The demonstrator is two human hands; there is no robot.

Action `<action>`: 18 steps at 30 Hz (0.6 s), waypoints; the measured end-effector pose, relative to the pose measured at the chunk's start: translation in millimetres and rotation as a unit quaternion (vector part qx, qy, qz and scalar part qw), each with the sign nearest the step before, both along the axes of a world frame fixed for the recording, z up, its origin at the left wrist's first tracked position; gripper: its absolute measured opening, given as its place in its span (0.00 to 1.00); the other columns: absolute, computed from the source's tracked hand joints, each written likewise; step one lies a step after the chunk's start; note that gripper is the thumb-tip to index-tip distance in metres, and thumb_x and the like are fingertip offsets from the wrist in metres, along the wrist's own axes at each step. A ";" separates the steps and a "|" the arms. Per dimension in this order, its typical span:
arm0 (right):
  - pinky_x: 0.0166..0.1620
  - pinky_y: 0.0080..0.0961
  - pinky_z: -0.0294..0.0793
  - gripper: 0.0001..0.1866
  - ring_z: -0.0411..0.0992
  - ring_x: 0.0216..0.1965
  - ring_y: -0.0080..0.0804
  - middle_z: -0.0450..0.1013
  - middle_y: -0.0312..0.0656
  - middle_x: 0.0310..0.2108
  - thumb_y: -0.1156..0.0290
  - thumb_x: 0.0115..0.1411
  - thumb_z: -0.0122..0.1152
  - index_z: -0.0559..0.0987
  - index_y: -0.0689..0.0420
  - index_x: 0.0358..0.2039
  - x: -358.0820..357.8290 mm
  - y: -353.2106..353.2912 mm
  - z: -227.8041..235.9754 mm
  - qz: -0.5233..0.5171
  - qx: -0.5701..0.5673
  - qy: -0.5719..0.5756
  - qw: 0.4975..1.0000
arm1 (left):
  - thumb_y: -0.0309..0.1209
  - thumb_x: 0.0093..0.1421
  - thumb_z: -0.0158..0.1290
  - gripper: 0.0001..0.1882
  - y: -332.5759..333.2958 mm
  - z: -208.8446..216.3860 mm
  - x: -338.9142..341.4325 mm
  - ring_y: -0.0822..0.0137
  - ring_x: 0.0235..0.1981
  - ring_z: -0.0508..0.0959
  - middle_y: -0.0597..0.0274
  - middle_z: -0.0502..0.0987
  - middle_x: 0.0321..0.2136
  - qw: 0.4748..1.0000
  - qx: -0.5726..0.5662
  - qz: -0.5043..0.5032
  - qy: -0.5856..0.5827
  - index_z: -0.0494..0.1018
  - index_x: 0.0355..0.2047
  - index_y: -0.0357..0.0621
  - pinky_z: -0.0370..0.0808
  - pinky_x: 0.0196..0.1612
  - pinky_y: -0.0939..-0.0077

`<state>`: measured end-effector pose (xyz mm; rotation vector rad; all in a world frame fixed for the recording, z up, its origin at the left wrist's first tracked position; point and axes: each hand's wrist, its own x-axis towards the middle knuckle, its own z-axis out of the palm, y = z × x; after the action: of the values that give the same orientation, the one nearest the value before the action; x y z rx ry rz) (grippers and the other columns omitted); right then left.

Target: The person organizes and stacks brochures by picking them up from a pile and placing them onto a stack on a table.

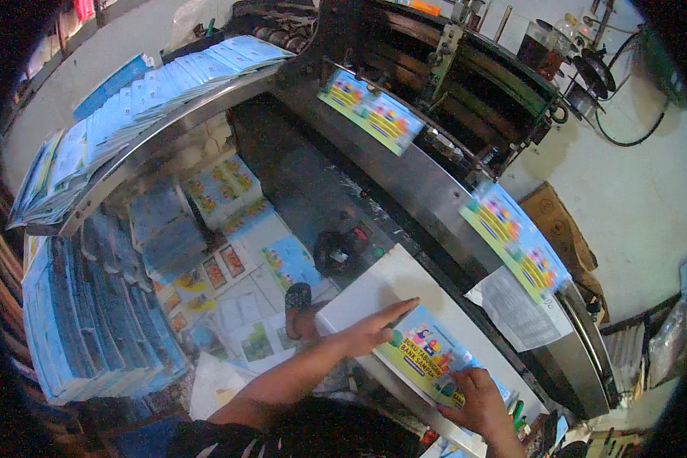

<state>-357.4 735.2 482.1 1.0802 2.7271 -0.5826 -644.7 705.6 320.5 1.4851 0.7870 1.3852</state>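
Note:
A blue, yellow and green printed cover sheet (426,353), with cartoon figures on it, lies on a pale flat shelf (374,286) in front of me. My left hand (378,327) rests at the sheet's left edge, its index finger stretched out along the shelf and the other fingers partly hidden. At the sheet's lower right, my right hand (477,401) has its fingers curled over the edge, with the thumb towards me. Another printed cover shows partly under the right fingers. Beyond the shelf, two similar covers, one at the top (370,111) and one farther right (515,240), hang on a curved metal rail.
A dark machine (435,61) stands behind the rail. Overlapping blue booklets (141,107) line a metal ledge at upper left. Tall stacks of blue booklets (99,320) stand below it. A grey printed paper (519,309) hangs on the rail. My foot (299,309) shows below.

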 end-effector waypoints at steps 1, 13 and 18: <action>0.45 0.40 0.75 0.30 0.72 0.46 0.49 0.73 0.50 0.42 0.61 0.43 0.73 0.78 0.59 0.48 -5.8 -1.0 9.0 0.037 0.022 0.015 0.999 | 0.65 0.63 0.39 0.48 -0.6 -6.4 -1.4 0.54 0.71 0.47 0.49 0.48 0.70 1.000 -0.001 0.002 -0.001 0.44 0.70 0.41 0.41 0.70 0.64; 0.43 0.40 0.72 0.18 0.72 0.39 0.52 0.73 0.50 0.36 0.82 0.52 0.55 0.78 0.59 0.45 14.6 160.3 115.8 -0.090 0.483 0.122 0.862 | 0.35 0.55 0.59 0.50 0.3 -0.7 1.2 0.53 0.70 0.49 0.49 0.49 0.70 0.998 -0.019 0.009 0.056 0.42 0.71 0.42 0.44 0.70 0.60; 0.45 0.42 0.71 0.21 0.71 0.45 0.45 0.74 0.44 0.41 0.80 0.49 0.59 0.80 0.52 0.46 1.9 216.1 68.0 -0.058 0.528 0.058 0.845 | 0.35 0.56 0.58 0.48 -8.5 4.7 -4.0 0.53 0.70 0.49 0.48 0.49 0.69 0.995 -0.050 0.027 0.086 0.43 0.71 0.46 0.45 0.70 0.60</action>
<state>-355.5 951.2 550.1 1.3866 3.0673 1.0432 -648.7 697.1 325.2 1.5292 0.9965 1.2495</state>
